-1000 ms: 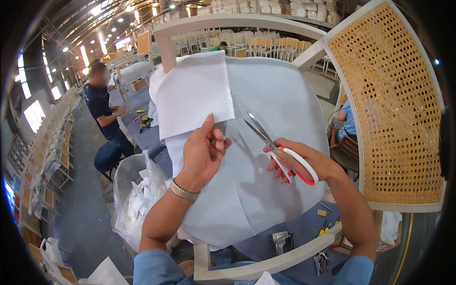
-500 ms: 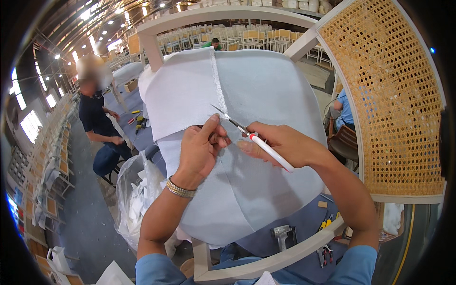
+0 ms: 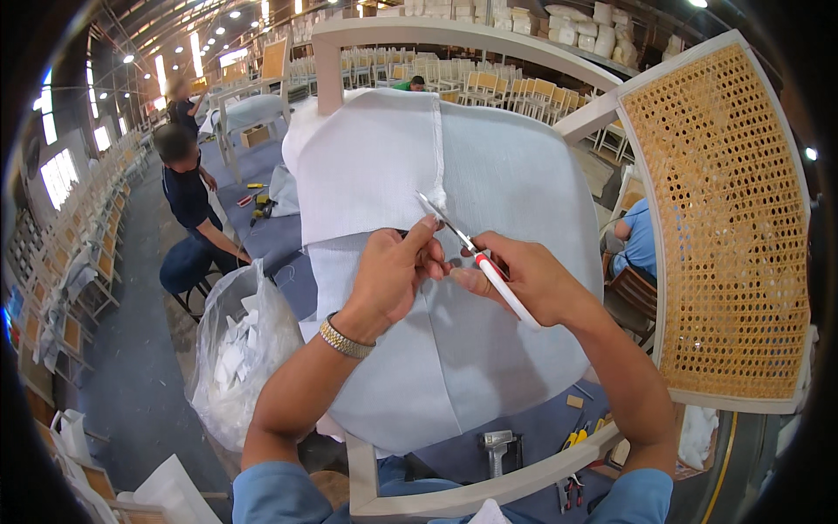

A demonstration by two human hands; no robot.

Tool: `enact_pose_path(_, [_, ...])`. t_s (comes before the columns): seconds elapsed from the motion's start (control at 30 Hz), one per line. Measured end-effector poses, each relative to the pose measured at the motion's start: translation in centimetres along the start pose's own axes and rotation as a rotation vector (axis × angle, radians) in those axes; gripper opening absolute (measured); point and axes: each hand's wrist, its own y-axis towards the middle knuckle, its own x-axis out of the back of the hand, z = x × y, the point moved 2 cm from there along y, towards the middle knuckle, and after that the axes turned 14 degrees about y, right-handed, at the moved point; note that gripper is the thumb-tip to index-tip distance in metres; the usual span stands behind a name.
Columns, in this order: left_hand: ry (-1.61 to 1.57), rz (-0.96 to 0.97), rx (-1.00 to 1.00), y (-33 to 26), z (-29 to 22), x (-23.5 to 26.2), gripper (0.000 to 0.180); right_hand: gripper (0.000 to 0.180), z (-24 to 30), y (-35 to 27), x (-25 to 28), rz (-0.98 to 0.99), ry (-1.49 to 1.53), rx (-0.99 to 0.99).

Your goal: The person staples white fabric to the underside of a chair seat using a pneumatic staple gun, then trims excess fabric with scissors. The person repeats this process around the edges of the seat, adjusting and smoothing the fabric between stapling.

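A pale grey-blue fabric cover (image 3: 515,157) lies over the seat in front of me, with a seam running down its middle and a lighter flap (image 3: 367,166) folded over at the left. My left hand (image 3: 388,275) is closed in a pinch on the fabric near the seam; its fingertips partly hide what they grip. White-handled scissors (image 3: 515,299) are in my right hand (image 3: 541,275), their blades pointing up and left across the seam. The blades lie close by my left thumb, and their tips look slightly parted.
A chair frame (image 3: 471,33) surrounds the seat, its cane panel (image 3: 729,227) standing at the right. Below lie a staple gun (image 3: 498,447) and pliers (image 3: 567,492). A clear plastic bag of scraps (image 3: 236,358) stands left, near a co-worker (image 3: 188,196) in dark clothes. Rows of chairs (image 3: 515,94) stand behind.
The view has shifted, so the seat and both hands appear farther right. The scissors remain in my right hand beside my pinching left hand. The co-worker at left now leans down, an arm lowered.
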Motion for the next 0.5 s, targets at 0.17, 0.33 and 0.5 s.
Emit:
enact_pose_path(0.17, [0.034,0.021,0.005,0.1,0.1,0.6,0.042,0.059,0.1,-0.2,0.0,-0.004,0.044,-0.023])
enact_pose_path(0.33, [0.041,0.089,-0.015,0.2,0.4,1.0,0.045,0.063,1.2,1.2,0.1,0.014,0.106,-0.044])
enact_pose_path(0.5, [0.022,0.102,0.025,0.1,-0.1,0.9,0.044,0.067,1.4,1.9,-0.7,-0.049,0.049,0.025])
